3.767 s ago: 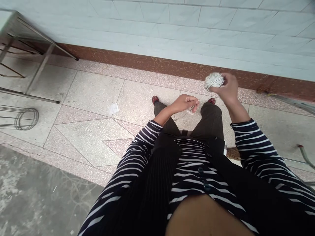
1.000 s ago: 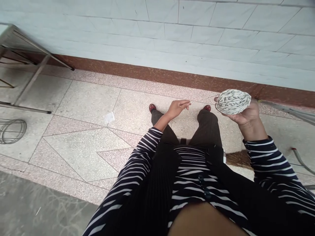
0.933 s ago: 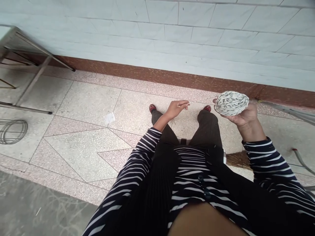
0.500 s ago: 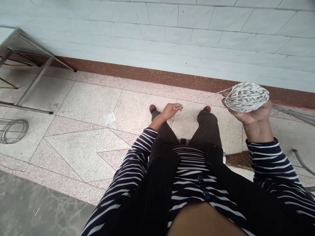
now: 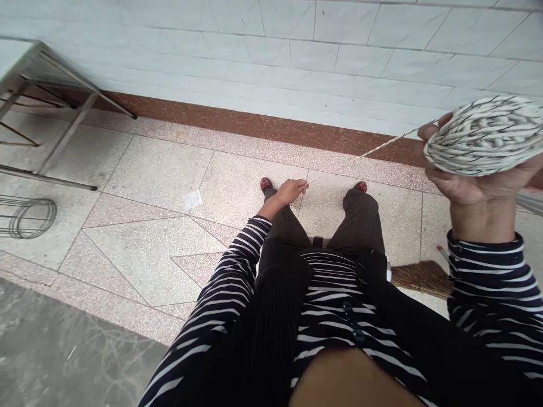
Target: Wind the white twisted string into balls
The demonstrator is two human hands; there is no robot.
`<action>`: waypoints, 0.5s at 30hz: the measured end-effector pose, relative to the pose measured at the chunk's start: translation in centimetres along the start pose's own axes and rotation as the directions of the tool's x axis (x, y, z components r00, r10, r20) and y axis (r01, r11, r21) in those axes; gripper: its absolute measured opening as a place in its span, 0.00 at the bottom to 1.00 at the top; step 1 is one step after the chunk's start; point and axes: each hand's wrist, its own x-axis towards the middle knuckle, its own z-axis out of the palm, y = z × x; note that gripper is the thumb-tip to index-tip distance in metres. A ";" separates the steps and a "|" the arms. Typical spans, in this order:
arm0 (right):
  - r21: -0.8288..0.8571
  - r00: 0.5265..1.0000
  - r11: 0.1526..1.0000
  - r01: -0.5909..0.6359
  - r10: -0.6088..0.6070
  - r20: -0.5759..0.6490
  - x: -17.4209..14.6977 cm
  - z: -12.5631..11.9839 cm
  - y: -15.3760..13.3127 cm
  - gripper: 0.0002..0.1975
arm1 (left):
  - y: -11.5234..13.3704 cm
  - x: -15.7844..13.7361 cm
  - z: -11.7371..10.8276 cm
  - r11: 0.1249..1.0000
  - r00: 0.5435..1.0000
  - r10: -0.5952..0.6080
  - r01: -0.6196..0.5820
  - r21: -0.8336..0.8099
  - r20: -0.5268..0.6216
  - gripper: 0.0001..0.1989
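A large ball of white cord flecked with black [image 5: 487,135] rests in my right hand [image 5: 479,198], whose fingers curl around its underside and left end. From the ball a single strand [image 5: 369,152] runs taut, down and leftward. My left hand [image 5: 292,192] pinches that strand between thumb and fingers, low in front of my legs. A wide gap spanned by the strand separates the two hands.
A metal-legged table [image 5: 63,130] stands at the left, with a coil of wire [image 5: 36,217] on the floor below it. A scrap of white paper [image 5: 193,199] lies on the tiles. Straw broom bristles [image 5: 419,277] show at my right. A tiled wall [image 5: 271,56] rises ahead.
My right hand has moved right and upward with the ball, closer to the camera. The strand between the hands has grown longer. My left hand has barely shifted.
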 end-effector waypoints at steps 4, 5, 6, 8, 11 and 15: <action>0.042 1.000 0.999 -0.026 0.026 -0.011 0.3 0.6 -0.9 0.38 | -0.4 0.4 -0.3 0.988 0.994 -0.109 0.108 0.110 0.005 0.14; 0.076 0.999 0.997 -0.023 0.025 -0.022 0.3 0.7 -1.1 0.42 | -0.4 0.5 -0.4 0.985 0.992 -0.127 0.127 0.119 -0.004 0.15; 0.101 0.999 0.995 -0.019 0.022 -0.031 0.4 0.7 -1.1 0.45 | -0.4 0.6 -0.4 0.983 0.991 -0.136 0.136 0.124 -0.012 0.15; 0.115 0.999 0.993 -0.003 0.008 -0.043 0.5 0.6 -1.0 0.44 | -0.2 0.8 -0.5 0.983 0.991 -0.129 0.130 0.130 -0.022 0.15; 0.112 0.999 0.994 -0.011 0.006 0.044 0.8 0.6 -0.1 0.39 | 0.8 1.4 -0.8 0.999 0.997 -0.030 0.033 0.040 -0.065 0.15; 0.091 0.959 0.989 -0.113 0.085 0.269 2.2 1.7 1.2 0.35 | 5.3 3.1 -2.0 0.920 0.955 0.266 -0.292 -0.263 -0.130 0.27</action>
